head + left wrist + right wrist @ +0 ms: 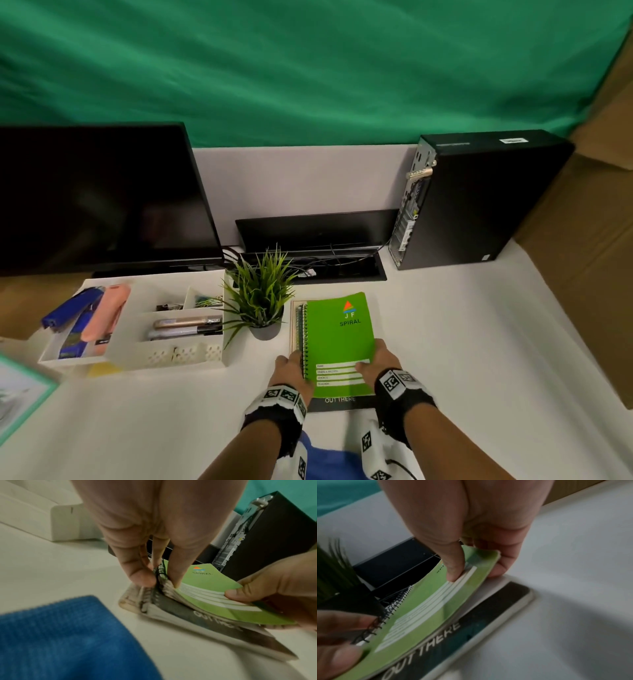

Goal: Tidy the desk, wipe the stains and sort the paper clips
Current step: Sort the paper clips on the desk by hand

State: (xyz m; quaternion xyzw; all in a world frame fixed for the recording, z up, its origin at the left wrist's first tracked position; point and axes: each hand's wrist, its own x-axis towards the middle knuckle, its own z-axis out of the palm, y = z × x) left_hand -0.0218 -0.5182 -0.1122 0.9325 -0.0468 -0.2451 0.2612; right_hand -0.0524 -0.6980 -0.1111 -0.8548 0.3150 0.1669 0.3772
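Observation:
A green spiral notebook (337,339) lies on top of a stack that includes a dark book (340,401) printed "OUT THERE", on the white desk (479,342). My left hand (291,371) pinches the stack at the wire binding (161,572), thumb on one side and fingers on the other. My right hand (376,363) grips the green notebook (426,609) at its right edge, thumb on the cover and fingers underneath, bending it slightly above the dark book (484,616). A blue cloth (68,639) lies at the desk's near edge.
A white organiser tray (164,356) at the left holds staplers, pens and clips. A potted plant (262,301) stands just left of the books. A monitor (102,195), a cable slot (329,267) and a black computer case (479,198) line the back.

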